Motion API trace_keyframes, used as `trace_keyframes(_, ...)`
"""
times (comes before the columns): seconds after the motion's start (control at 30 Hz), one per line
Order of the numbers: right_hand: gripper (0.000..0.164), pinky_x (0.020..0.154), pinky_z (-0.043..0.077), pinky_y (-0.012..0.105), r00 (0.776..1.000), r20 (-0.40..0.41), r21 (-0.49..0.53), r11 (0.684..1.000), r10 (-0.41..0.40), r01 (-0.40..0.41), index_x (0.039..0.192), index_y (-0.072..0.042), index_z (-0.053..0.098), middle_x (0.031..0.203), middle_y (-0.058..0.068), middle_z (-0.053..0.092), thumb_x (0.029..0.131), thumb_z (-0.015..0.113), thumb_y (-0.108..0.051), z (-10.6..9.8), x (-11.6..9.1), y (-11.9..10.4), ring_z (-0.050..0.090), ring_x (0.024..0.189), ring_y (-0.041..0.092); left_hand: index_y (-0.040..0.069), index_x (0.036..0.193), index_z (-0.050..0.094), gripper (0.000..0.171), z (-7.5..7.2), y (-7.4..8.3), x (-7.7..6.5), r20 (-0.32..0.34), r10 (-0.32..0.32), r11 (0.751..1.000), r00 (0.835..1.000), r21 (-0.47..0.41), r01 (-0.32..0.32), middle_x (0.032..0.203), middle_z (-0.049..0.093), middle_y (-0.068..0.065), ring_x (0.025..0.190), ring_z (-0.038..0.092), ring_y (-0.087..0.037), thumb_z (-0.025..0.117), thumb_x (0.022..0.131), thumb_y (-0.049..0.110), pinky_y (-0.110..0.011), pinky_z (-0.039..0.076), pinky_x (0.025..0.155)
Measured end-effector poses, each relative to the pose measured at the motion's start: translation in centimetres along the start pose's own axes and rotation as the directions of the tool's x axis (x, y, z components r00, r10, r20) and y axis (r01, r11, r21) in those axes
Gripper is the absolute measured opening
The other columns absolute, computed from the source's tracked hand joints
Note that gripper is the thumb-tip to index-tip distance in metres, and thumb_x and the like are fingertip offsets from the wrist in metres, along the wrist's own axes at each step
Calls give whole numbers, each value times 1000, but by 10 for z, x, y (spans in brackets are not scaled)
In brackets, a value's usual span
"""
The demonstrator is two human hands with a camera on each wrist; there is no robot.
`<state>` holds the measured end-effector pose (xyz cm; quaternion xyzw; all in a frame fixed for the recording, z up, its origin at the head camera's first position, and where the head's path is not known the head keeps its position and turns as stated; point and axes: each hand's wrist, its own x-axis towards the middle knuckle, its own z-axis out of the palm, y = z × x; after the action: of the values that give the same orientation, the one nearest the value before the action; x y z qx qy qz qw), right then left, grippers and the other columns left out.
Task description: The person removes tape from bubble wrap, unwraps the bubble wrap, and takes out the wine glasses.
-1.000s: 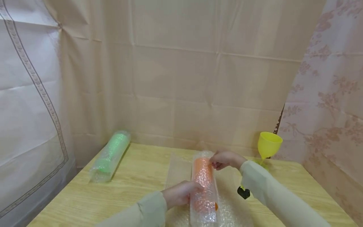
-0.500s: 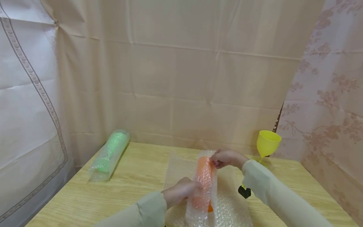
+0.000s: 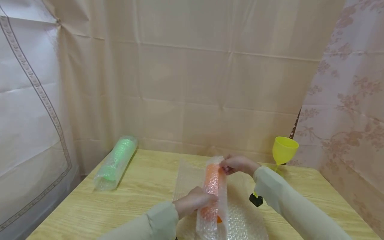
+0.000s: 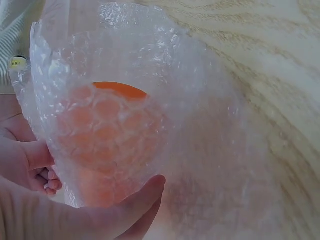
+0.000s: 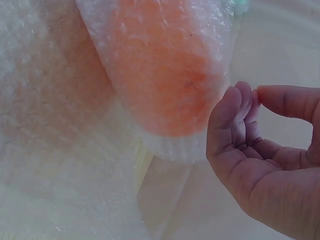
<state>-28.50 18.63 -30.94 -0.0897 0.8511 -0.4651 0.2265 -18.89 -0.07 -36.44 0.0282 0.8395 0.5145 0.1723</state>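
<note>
Orange object [image 3: 211, 182] in bubble wrap [image 3: 247, 221] runs lengthwise away from the person, between both hands: left hand [image 3: 195, 201], nearer, grips it from the left; right hand [image 3: 237, 165], fingertips together, meets its far right edge, film between them indiscernible

This is a makeshift cloth-walled booth around 1 table [image 3: 156, 186]; whether it stands in a home or a studio cannot be told. It is closed on 3 sides: a creased beige sheet [image 3: 186, 73] at the back, a white sheet with a patterned band [image 3: 27, 116] at the left, a pale sheet with pink blossoms [image 3: 354, 133] at the right. On the wood-grain top, bubble wrap [image 3: 246, 216] lies spread out, and 1 green bundle [image 3: 115, 163] in similar wrap gives the spot the look of a packing bench.
</note>
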Motion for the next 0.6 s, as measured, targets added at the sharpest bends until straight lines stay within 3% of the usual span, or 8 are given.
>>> trace_keyframes(0.23,27,60,48,16,1000,-6,63,998,4,-4,67,-14,50,59,-9,51,93,46,-8,-6,-4,-3,50,58,0,-12,109,55,46,-1,-2,1,5,-14,999,1000,-29,14,99,61,-18,91,62,-28,67,82,23,-46,52,89)
trace_keyframes(0.47,26,68,51,18,1000,-5,42,999,29,-29,70,-12,51,65,-7,52,96,48,-12,-27,-19,4,50,63,5,-12,113,54,48,-6,-1,0,46,-50,997,998,-63,53,104,61,-18,94,61,-27,66,83,24,-48,49,95)
trace_keyframes(0.6,22,70,52,20,998,-24,71,996,64,-62,77,-9,56,70,-4,55,97,49,-15,-41,-28,18,53,66,8,-11,111,54,43,-9,-6,0,77,-13,994,997,-111,21,102,60,-17,89,60,-23,63,83,20,-46,51,92)
